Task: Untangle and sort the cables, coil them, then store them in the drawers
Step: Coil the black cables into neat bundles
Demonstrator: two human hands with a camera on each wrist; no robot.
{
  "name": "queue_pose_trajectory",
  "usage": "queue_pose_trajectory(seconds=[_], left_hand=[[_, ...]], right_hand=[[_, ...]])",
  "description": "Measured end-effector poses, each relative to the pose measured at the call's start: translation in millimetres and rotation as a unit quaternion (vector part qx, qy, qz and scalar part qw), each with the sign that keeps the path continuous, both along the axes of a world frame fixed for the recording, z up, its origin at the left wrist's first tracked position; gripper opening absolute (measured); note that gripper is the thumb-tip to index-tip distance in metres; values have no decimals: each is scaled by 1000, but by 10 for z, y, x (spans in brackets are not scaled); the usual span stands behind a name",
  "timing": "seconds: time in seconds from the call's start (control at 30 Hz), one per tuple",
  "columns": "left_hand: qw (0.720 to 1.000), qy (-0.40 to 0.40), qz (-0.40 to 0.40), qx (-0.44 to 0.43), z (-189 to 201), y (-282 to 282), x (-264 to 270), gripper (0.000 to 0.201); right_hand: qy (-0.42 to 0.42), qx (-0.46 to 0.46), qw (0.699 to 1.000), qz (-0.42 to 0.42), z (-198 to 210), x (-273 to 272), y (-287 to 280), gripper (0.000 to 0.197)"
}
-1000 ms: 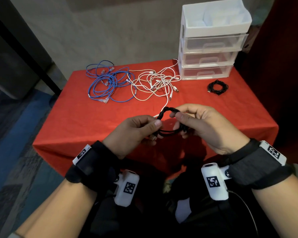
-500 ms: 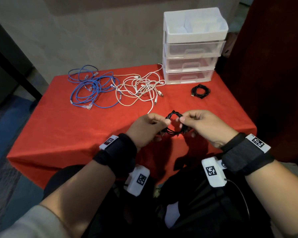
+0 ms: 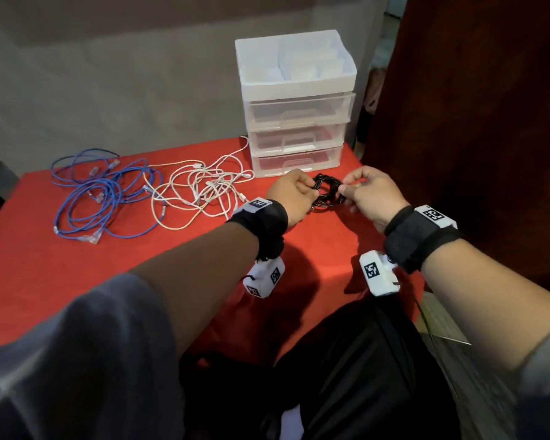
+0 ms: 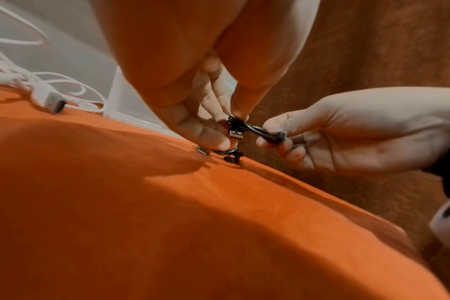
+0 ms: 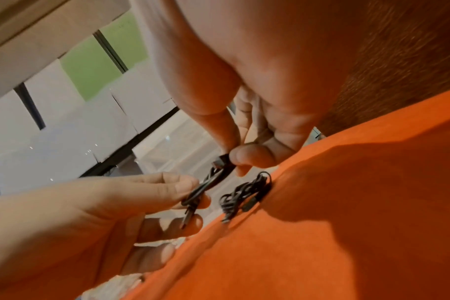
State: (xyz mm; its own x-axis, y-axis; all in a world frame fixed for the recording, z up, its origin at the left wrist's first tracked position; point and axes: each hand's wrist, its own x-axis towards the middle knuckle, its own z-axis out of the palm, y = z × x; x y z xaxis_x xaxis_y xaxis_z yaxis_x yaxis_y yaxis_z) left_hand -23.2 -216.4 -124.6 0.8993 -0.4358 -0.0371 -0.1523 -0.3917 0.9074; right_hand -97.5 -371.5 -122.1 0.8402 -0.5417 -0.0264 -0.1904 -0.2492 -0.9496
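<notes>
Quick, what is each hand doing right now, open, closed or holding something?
Left hand: fingers pinch one side of the coiled black cable.
Right hand: thumb and fingers pinch the other side of the same coil.

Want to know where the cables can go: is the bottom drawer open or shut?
Shut. The bottom drawer sits flush with the two drawers above it, its handle facing out.
</notes>
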Motion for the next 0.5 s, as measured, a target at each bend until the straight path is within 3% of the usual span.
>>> queue_pose_trajectory(seconds=[0.2, 0.3, 0.5], left_hand=[[986, -85, -31, 140, -126, -175, 157, 13], [981, -117, -29, 149, -84, -200, 165, 14], [985, -101, -29, 134, 27, -58, 205, 13]], right_hand=[[60, -29, 997, 26, -186, 155, -183, 20], [67, -23, 997, 37, -199, 167, -231, 15], [37, -34, 999, 11, -137, 96, -188, 10]])
